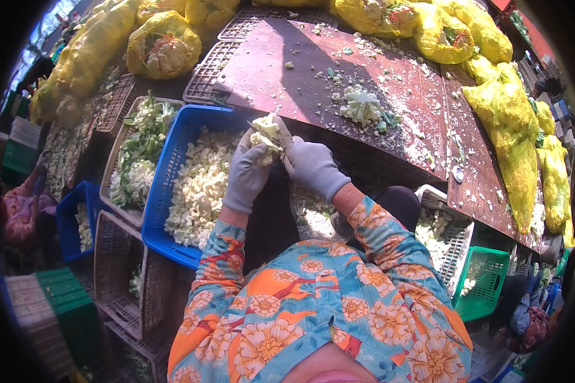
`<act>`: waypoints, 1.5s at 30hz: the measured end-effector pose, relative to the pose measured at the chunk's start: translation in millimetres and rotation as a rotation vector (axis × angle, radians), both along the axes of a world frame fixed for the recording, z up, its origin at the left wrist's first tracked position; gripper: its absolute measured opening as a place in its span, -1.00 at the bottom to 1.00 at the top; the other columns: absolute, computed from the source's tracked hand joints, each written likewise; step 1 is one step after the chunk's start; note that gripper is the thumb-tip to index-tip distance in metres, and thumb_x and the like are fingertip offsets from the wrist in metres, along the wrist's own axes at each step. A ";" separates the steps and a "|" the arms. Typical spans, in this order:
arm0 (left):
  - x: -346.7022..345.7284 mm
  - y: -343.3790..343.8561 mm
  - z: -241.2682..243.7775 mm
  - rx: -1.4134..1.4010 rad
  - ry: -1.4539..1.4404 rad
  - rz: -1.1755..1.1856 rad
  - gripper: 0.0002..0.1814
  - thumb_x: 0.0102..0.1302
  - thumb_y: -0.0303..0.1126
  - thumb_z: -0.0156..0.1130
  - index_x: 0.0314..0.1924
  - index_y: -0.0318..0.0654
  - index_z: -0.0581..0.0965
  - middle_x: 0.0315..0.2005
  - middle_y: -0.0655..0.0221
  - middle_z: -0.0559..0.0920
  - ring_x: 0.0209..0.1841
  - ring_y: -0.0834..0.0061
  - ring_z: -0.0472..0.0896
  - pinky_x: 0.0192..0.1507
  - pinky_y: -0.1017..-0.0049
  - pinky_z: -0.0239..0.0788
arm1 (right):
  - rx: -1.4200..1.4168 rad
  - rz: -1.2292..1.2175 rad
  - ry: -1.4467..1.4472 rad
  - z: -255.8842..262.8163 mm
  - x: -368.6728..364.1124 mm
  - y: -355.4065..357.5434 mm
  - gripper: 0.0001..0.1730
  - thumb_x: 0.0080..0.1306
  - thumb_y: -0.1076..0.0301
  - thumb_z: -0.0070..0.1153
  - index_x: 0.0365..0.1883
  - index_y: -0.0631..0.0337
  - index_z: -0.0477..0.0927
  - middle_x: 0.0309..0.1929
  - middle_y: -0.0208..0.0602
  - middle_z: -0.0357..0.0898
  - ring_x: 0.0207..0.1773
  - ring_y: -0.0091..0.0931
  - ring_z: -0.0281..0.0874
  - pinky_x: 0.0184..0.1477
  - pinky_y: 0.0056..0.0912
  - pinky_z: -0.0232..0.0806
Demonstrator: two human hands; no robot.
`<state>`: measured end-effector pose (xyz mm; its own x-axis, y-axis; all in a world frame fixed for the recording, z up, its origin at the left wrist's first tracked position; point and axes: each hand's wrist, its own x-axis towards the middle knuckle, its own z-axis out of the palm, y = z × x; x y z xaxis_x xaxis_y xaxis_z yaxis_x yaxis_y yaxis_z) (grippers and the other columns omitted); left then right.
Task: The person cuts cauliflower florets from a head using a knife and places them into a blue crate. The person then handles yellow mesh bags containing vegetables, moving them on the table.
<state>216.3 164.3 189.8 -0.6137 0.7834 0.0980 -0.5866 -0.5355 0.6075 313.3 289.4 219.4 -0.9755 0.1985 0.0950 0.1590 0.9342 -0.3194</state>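
My left hand (248, 174), in a pale grey work glove, grips a small cauliflower piece (265, 130) above the right rim of a blue plastic crate (159, 210). From the other side, my gloved right hand (311, 160) meets the piece with its thumb and forefinger. A thin dark edge shows beside the piece; whether it is a blade cannot be told, and the inside of the right hand is hidden. Cut cauliflower florets (199, 191) fill much of the blue crate. On the brown board table (254, 72) lies a trimmed cauliflower head (362, 105), cut stem upward.
Yellow mesh sacks (164, 45) of cauliflower line the table's far side, with more sacks (505, 139) at right. A crate of leafy trimmings (141, 153) stands left of the blue one. At right are a white crate (457, 239) and a green crate (481, 282). Other people work at both sides.
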 end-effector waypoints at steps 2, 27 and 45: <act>3.4 -16.9 4.9 -0.086 0.042 0.089 -0.45 0.27 -0.54 0.03 0.26 -0.37 0.19 0.00 0.24 0.47 -0.03 0.53 0.51 -0.03 0.57 0.41 | -0.142 0.088 0.005 -0.1 -15.2 -1.3 -0.29 0.30 0.20 -0.06 0.37 0.14 0.01 -0.38 -0.12 0.52 -0.38 -0.19 0.54 -0.38 -0.13 0.37; -2.9 291.5 -2.6 -0.912 1.776 0.083 -0.27 0.09 -0.11 0.35 0.23 -0.18 0.33 0.19 0.00 0.34 0.17 0.10 0.40 0.18 0.30 0.26 | -1.637 -0.808 0.832 -47.3 103.6 204.3 -0.78 0.35 0.21 0.04 -0.17 0.14 0.44 -0.58 -0.45 0.42 -0.74 -0.67 0.31 -0.70 -0.64 0.24; -83.4 331.9 -89.5 -0.383 -0.121 -0.247 -0.62 0.31 -0.30 0.00 0.11 -0.23 0.37 -0.05 0.32 0.52 -0.05 0.30 0.52 0.06 0.31 0.35 | -1.770 -0.707 0.745 -34.1 127.5 242.9 -0.79 0.37 0.30 0.01 -0.07 0.14 0.47 -0.53 -0.49 0.42 -0.58 -0.74 0.34 -0.58 -0.70 0.28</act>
<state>132.9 496.2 100.3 -0.3935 0.8731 -0.2880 -0.7473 -0.1213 0.6533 440.9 532.3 185.3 -0.5752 0.7507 -0.3249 -0.2840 -0.5558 -0.7813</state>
